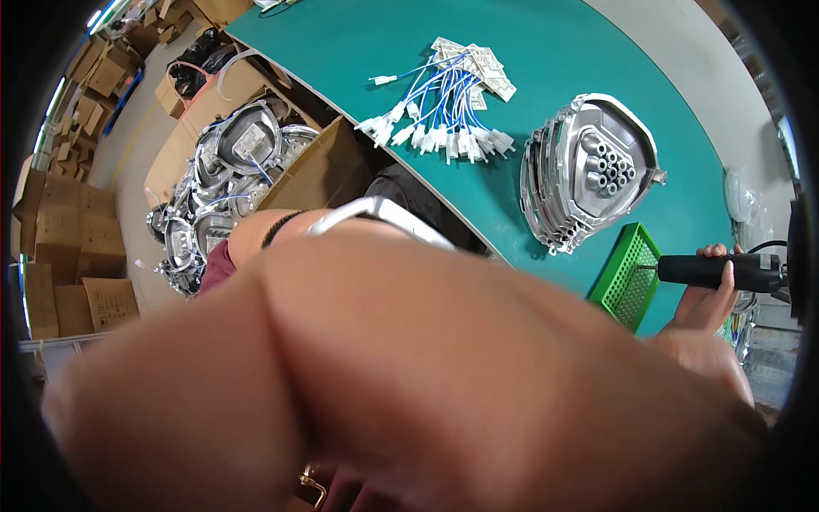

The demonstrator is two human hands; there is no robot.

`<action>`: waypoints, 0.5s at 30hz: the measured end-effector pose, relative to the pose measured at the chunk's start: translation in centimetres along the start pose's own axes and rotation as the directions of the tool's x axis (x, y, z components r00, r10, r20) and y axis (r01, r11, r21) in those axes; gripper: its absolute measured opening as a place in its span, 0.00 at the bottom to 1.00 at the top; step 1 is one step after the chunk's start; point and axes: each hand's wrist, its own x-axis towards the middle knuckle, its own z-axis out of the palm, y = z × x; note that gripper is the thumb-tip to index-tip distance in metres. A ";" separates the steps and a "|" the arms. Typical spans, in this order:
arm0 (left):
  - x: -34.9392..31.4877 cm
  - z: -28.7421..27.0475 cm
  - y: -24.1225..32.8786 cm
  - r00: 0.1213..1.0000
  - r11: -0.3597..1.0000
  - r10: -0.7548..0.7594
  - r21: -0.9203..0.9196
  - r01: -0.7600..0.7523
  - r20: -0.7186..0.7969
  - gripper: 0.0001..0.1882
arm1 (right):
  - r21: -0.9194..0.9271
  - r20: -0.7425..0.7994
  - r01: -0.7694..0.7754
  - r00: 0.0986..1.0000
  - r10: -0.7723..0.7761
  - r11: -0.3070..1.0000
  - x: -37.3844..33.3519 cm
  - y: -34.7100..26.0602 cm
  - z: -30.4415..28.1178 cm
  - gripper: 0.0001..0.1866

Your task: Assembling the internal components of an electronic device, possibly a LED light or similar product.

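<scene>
At the right, the fingers of my right hand (715, 299) are wrapped round a black electric screwdriver (721, 271). Its thin bit points left, over a green perforated basket (627, 277). A blurred bare forearm (478, 341) crosses close to the camera and covers much of the lower view. Behind it, a wrist with a black band (281, 226) shows beside the silver rim of a metal part (384, 213). My left hand's fingers are hidden, so its hold on this part cannot be made out.
Silver lamp-like housings (589, 171) stand stacked on the green table (341, 51). White boards with blue-and-white leads and white connectors (452, 102) lie left of them. An open carton (316, 171) and a heap of metal housings (239, 162) are beside the table. Stacked cartons (68, 222) line the far left.
</scene>
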 end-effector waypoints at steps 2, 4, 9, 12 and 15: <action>0.6 -0.4 -0.9 1.000 1.000 -0.010 -0.008 0.010 -0.026 0.15 | -0.006 0.002 -0.001 1.000 0.001 1.000 -0.3 -0.2 0.1 0.17; 0.7 -0.3 -1.2 0.999 1.000 -0.016 -0.022 0.015 -0.044 0.15 | -0.015 -0.001 0.007 1.000 -0.007 1.000 -0.7 -0.6 0.0 0.17; 0.1 0.1 -0.2 0.994 0.999 -0.030 -0.020 0.028 -0.107 0.15 | -0.028 -0.032 0.015 0.999 -0.016 0.999 -0.9 -0.5 0.3 0.18; 0.4 -0.5 -0.4 0.990 0.999 -0.038 -0.023 0.036 -0.134 0.15 | -0.049 -0.068 0.033 0.997 -0.036 0.998 -0.8 -0.3 0.6 0.18; 0.6 -0.4 -0.2 0.985 0.998 -0.050 -0.032 0.046 -0.162 0.15 | -0.037 -0.025 0.028 0.999 -0.029 0.999 -0.9 -0.5 0.0 0.18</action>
